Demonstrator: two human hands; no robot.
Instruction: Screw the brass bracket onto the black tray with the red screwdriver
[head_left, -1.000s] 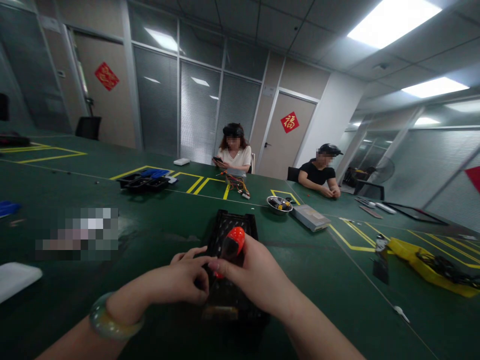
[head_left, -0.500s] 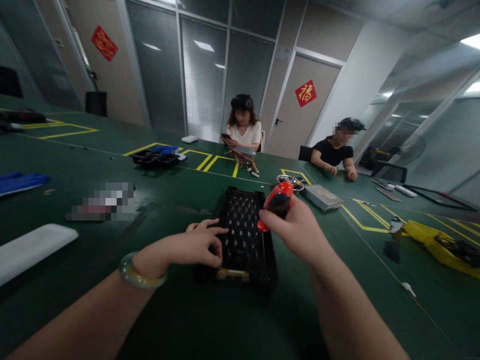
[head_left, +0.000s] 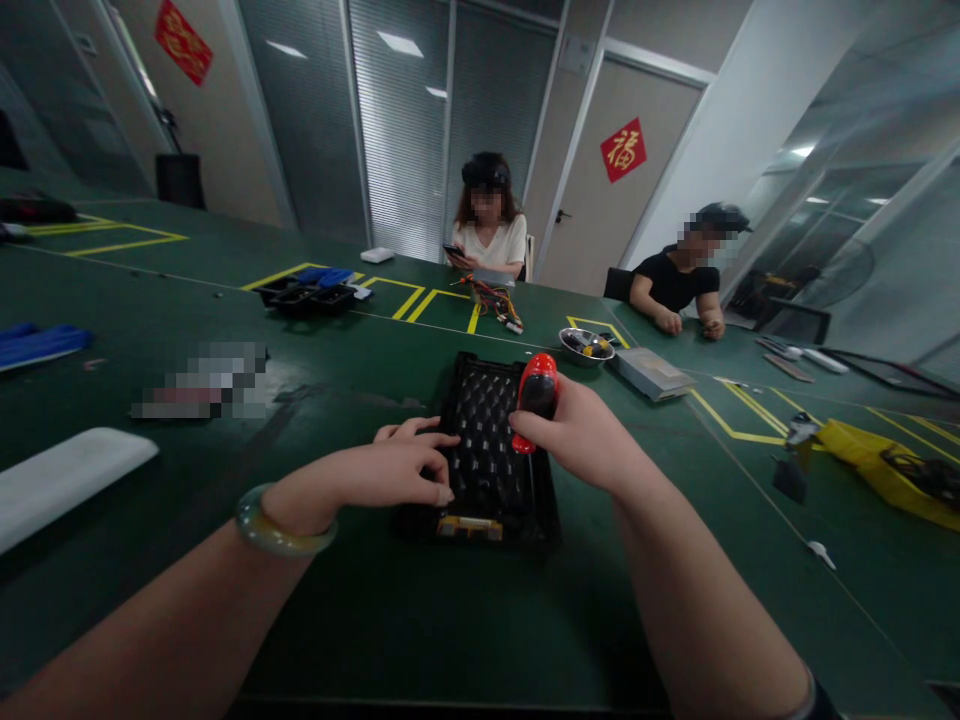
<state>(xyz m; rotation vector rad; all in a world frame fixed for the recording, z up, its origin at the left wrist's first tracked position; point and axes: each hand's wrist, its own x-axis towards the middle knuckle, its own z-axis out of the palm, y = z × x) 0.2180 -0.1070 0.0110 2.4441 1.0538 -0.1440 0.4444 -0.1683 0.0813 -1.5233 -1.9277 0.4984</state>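
A black rectangular case [head_left: 487, 455] lies on the green table, with rows of dark rounded bumps and small pale marks inside. A circuit board [head_left: 470, 527] with a white connector sits at its near end. My left hand [head_left: 401, 465] rests on the case's left edge, fingers spread and thumb apart, touching it without closing round it. In my right hand [head_left: 581, 425] is a red-and-black screwdriver [head_left: 538, 390], gripped by its handle and held upright over the right side of the case. Its thin shaft shows only faintly; I cannot tell what the tip touches.
Beyond the case stand a metal bowl of small parts [head_left: 587, 346], a grey box [head_left: 651, 374] and a wire bundle [head_left: 495, 300]. To the left are a white slab [head_left: 71, 480], blue gloves [head_left: 41, 345] and a black tray [head_left: 307, 297]. Two people sit across the table.
The screwdriver and my right hand have moved slightly left and lower toward the case, and the handle stands more upright. The view has tilted down; my left hand stays on the edge.
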